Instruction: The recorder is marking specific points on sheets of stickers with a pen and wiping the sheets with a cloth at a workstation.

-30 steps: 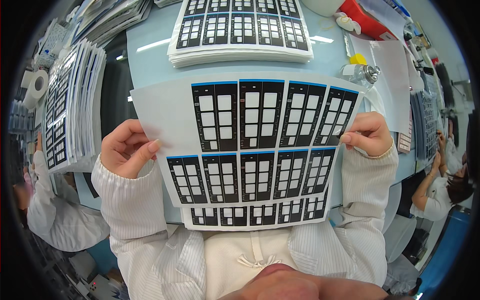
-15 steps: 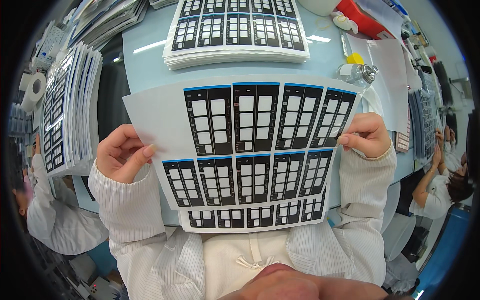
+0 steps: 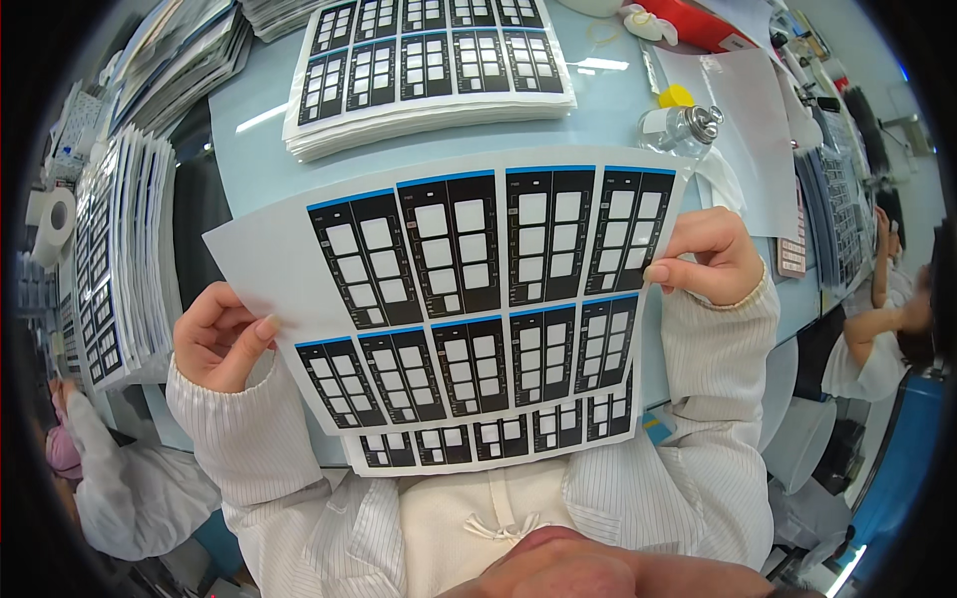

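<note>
Above the pale blue desk (image 3: 249, 149): printed panel sheet (image 3: 469, 299), pinched by left hand (image 3: 214, 334) and right hand (image 3: 708, 259) fingers, raised slightly closer than before.

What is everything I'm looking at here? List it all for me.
Printed sheet: one, pale with black panels edged blue, held up between both hands.
Stack of sheets: one, same print, on the table ahead.
Upright stacks: several, same print, at the left.
Table: one, light blue.
Small bottle: one, clear, metal top, right of the stack.
Paper roll: one, white, far left.
Co-workers: one at the right edge, one lower left, white coats.
Left hand: grips the sheet's left edge.
Right hand: grips the right edge.
</note>
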Motion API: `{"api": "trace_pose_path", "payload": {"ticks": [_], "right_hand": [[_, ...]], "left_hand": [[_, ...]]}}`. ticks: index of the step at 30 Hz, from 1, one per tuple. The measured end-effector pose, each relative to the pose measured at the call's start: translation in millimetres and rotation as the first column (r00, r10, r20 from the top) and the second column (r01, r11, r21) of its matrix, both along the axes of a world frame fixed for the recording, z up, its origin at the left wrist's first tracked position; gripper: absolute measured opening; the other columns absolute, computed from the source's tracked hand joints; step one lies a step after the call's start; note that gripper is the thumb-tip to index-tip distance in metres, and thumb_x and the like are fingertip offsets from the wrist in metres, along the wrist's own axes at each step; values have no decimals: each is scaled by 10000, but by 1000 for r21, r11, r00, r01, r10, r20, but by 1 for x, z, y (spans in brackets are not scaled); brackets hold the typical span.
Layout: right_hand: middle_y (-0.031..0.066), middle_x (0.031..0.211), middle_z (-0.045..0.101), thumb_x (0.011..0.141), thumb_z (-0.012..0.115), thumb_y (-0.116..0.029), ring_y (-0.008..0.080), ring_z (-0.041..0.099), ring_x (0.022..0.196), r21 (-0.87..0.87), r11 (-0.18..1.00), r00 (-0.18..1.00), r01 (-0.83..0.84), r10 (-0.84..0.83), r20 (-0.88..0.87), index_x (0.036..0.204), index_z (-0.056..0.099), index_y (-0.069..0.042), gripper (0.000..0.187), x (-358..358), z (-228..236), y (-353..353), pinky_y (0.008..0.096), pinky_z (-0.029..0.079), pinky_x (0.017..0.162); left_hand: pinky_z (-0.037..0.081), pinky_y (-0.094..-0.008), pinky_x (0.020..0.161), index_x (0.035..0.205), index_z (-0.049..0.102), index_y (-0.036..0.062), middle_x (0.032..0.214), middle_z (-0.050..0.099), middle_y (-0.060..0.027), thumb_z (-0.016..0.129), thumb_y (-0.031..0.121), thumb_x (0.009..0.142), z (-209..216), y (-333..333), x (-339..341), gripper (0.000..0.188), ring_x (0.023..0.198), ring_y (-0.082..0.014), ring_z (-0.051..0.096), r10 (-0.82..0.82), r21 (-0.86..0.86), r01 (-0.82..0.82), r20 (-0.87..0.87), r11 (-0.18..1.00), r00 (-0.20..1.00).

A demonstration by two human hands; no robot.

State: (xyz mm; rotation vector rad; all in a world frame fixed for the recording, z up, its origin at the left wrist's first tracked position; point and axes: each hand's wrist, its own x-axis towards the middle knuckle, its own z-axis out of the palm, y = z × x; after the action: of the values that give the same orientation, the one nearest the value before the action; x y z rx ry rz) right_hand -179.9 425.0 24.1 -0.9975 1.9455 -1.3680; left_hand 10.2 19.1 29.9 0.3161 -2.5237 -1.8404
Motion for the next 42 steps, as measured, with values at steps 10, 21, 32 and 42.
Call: {"api": "trace_pose_path", "payload": {"ticks": [10,21,32,42], "right_hand": [[105,628,631,768,677,-39,129,571,494,10,1000,999,-13,13,-43,762,679,45,84,-1,10,-9,227,399,461],[96,612,625,768,676,-46,127,559,493,1,1000,1000,11,-11,-13,727,672,41,96,1,11,-12,232,389,461],[51,603,600,776,678,-66,110,523,523,32,999,1000,24,-24,-2,699,659,15,113,3,17,-13,229,380,499],[61,597,603,768,686,-74,110,533,508,11,999,999,34,-34,-17,676,650,21,137,4,14,-11,227,376,482]], "left_hand": [[512,-245,645,943,561,-6,825,672,-103,670,49,806,3,-8,1,184,703,-130,634,22,0,-22,-15,1000,1000],[510,-242,652,945,557,0,832,671,-97,662,47,814,2,-12,2,174,717,-128,637,-9,-17,9,-10,1000,1000],[516,-246,644,946,558,4,843,671,-97,662,41,812,3,-12,3,174,716,-134,637,-1,-42,0,-21,999,1000],[509,-245,625,949,560,3,832,670,-92,661,58,818,1,-12,2,174,695,-127,629,3,-7,-3,-22,1000,1000]]}}
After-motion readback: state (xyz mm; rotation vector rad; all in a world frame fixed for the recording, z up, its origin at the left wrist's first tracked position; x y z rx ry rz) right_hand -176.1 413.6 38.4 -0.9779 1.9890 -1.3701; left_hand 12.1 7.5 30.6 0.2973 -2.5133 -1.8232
